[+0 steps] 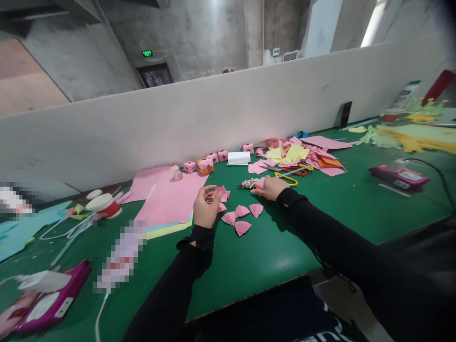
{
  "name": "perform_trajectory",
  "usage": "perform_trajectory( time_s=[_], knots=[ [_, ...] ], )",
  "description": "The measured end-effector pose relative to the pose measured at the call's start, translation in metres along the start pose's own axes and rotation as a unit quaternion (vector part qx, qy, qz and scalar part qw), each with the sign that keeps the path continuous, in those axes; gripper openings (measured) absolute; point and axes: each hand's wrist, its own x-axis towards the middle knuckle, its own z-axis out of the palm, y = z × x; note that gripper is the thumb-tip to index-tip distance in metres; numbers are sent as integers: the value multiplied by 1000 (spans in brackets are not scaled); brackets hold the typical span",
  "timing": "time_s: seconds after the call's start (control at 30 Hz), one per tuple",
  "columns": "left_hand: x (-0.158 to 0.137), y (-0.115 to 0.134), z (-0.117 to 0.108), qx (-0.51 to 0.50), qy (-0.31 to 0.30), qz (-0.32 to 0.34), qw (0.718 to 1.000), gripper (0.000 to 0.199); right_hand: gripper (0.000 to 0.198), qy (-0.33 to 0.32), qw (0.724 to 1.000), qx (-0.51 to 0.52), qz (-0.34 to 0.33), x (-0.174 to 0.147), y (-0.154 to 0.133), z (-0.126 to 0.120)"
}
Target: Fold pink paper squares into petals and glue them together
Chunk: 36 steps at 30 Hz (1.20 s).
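In my left hand [205, 207] a folded pink paper piece [222, 193] is pinched between thumb and fingers, its points sticking out to the right. Several pink folded paper petals [242, 228] lie on the green table just below and right of that hand. My right hand [273, 188] has its fingers closed around a pale, decorated pen-like thing [250, 184], whose thin dark tip points left. Scissors with yellow handles [289, 180] lie partly behind my right hand, beside another pair with red handles [298, 171].
Pink paper sheets [174, 197] lie at left. Small pink paper cubes [190, 166] and a small bottle [175, 172] stand near the white partition [213, 114]. Paper scraps [295, 153] are heaped behind the scissors. A paper cup [107, 207] and purple tissue packs [401, 176] flank the work area.
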Motion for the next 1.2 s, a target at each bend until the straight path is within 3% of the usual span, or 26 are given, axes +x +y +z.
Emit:
perform_trajectory(
  time_s=[0.17, 0.33, 0.53, 0.63, 0.87, 1.2],
  knots=[
    [1, 1, -2, 3, 2, 0, 1000, 34, 58, 6, 1000, -1, -8, 0, -7, -2],
    [3, -2, -3, -3, 20, 2, 1000, 34, 44, 77, 997, 19, -4, 1, -6, -6],
    [3, 1, -4, 6, 40, -2, 999, 32, 41, 104, 972, 209, -1, -2, -11, -14],
    [4, 3, -5, 15, 55, 1, 998, 29, 43, 118, 957, 263, -36, -8, -19, -15],
    [6, 2, -9, 61, 79, 27, 995, 25, 28, 164, 952, 242, -93, -19, -33, -11],
    [5, 3, -10, 78, 85, 43, 992, 24, 25, 193, 958, 178, -117, -22, -37, -4]
  ],
)
